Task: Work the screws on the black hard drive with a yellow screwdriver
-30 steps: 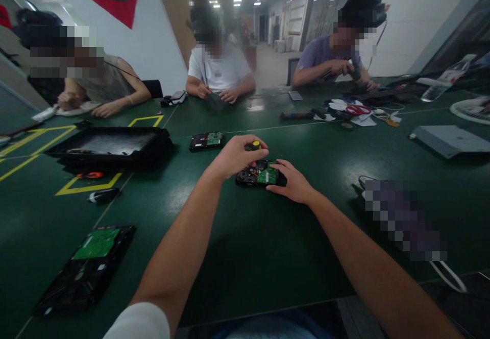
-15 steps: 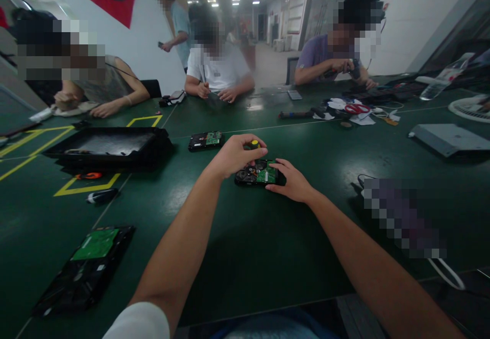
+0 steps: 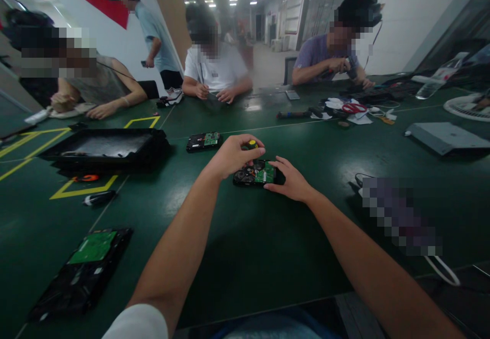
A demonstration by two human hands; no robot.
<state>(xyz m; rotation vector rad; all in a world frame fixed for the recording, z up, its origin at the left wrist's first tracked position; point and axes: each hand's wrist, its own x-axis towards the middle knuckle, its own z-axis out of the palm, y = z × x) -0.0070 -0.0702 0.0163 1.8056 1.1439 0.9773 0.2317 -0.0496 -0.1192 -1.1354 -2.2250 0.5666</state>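
Observation:
A hard drive (image 3: 264, 174) with a green circuit board lies on the table in front of me. My left hand (image 3: 239, 154) is closed around a screwdriver (image 3: 252, 144); its yellow-topped handle shows above my fingers, upright over the drive's left part. The tip is hidden behind the hand. My right hand (image 3: 291, 179) grips the drive's right end, thumb at the near edge and fingers at the far edge. Just beyond my left hand lies another hard drive (image 3: 203, 141). A larger drive (image 3: 82, 272) with a green board rests at the near left.
A black tray (image 3: 103, 147) stands on the left by yellow tape marks. Near it lie an orange item (image 3: 86, 178) and a dark tool (image 3: 99, 198). On the right are a grey metal box (image 3: 446, 139) and a blurred-out object (image 3: 400, 214). Several people sit across the table.
My hands keep their hold on the screwdriver and the hard drive, barely moving. The standing person in the background has moved left. The whole view has shifted slightly.

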